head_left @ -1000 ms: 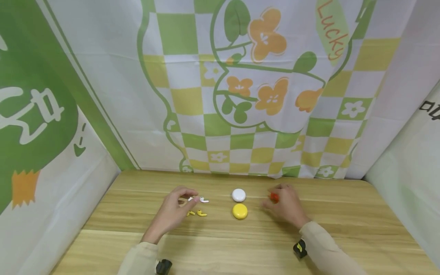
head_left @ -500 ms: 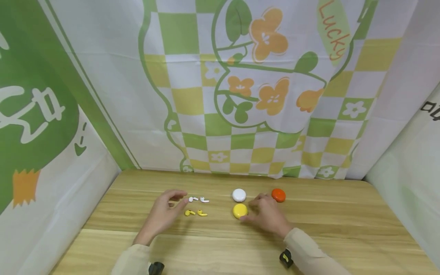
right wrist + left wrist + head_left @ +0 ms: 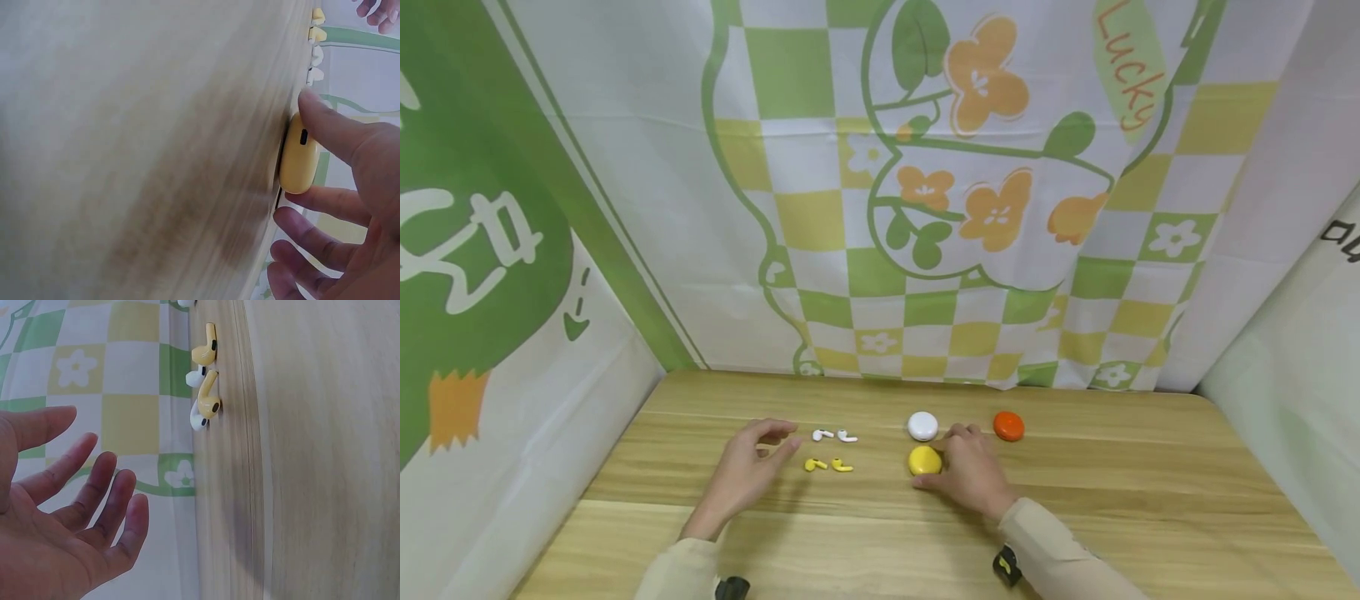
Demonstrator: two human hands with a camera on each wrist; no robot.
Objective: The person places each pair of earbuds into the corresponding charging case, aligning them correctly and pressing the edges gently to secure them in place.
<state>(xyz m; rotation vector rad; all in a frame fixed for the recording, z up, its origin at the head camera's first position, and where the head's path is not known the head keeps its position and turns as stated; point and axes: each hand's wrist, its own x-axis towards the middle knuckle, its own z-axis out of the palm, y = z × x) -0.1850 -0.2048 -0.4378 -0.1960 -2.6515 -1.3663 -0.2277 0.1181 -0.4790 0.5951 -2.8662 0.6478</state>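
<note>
In the head view, my right hand (image 3: 973, 473) has its thumb and index finger on either side of a round yellow earbud case (image 3: 922, 460), pinching it where it lies on the table. The right wrist view shows the yellow case from the side, with a small dark port in its edge. My left hand (image 3: 737, 471) hovers with relaxed, apart fingers, holding nothing. Just to its right lie a white pair of earbuds (image 3: 822, 435) and, nearer me, a yellow pair of earbuds (image 3: 842, 466).
A white round case (image 3: 922, 425) lies right behind the yellow one. To the right sits a red-orange round case (image 3: 1008, 426). The wooden table (image 3: 850, 542) ends at a patterned cloth backdrop (image 3: 872, 308), with cloth walls at both sides.
My right hand has let go of the red-orange case, moved left and taken hold of the yellow case. My left hand has drawn back left, away from the earbuds.
</note>
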